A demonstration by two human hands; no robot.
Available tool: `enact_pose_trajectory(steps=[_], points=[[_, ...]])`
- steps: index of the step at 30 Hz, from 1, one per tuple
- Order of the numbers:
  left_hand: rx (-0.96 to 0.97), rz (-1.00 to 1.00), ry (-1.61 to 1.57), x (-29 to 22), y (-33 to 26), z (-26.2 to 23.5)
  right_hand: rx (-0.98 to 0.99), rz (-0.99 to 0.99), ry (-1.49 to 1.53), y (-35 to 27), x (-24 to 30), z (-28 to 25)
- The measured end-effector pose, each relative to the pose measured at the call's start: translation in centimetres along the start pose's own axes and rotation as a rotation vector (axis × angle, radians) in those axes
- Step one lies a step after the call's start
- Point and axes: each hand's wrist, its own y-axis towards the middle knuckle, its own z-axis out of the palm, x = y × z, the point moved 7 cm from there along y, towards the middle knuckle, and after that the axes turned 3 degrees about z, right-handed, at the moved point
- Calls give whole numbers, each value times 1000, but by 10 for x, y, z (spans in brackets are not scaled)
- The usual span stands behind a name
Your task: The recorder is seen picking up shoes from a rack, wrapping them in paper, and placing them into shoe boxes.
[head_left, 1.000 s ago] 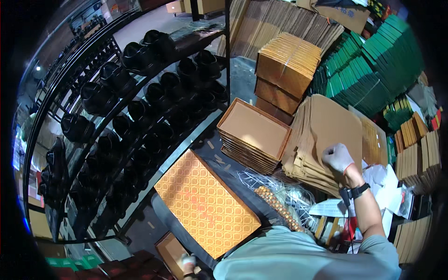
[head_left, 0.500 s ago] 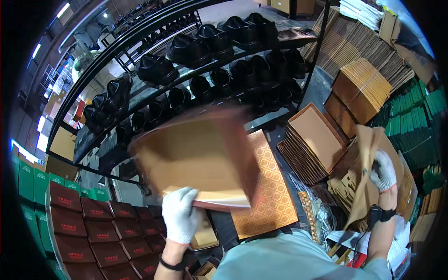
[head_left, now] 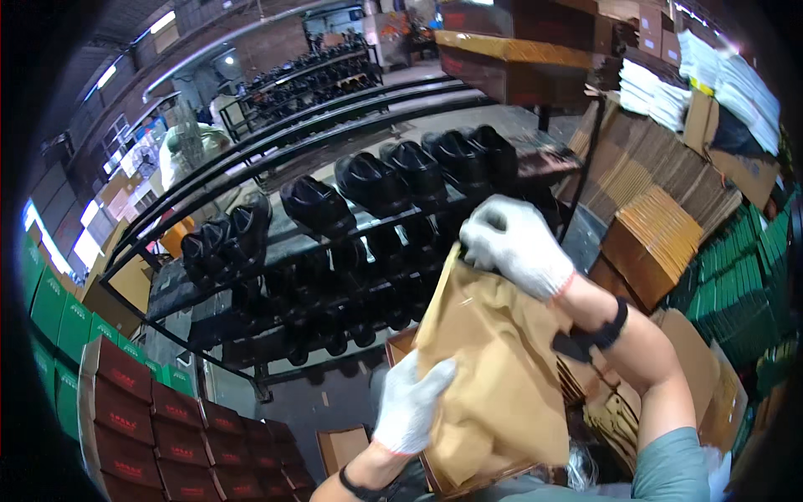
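Observation:
A sheet of brown wrapping paper point(head_left: 493, 368) hangs in front of me, creased. My right hand point(head_left: 519, 249), in a white knitted glove, is closed on the sheet's top edge. Beneath and behind the paper is an open dark-red shoe box point(head_left: 401, 345), mostly covered, with a rim showing at the left and bottom. My left hand point(head_left: 414, 403), also gloved, grips the left wall of the box, its thumb over the paper. The fingertips on the wall's outer side are partly hidden.
A black metal rack point(head_left: 276, 243) with several black shoes point(head_left: 372, 180) stands ahead. Dark-red shoe boxes point(head_left: 180, 410) are stacked at the left, green boxes point(head_left: 71, 314) behind them. Flattened cardboard point(head_left: 652, 159) and green folded boxes point(head_left: 736, 280) fill the right side.
My right hand has brought the brown paper from the far right to over the box. The box has come down and nearer to me, with my left hand at its side. The view has tilted up.

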Motion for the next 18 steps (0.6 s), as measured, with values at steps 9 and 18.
enact_pose_trajectory(steps=[9, 18], points=[[-337, -61, -4, 50, -32, -161, 303, 318, -827, 323, -237, -58], [-524, 46, 173, 41, -59, -203, 213, 374, 283, -39, -106, -87]])
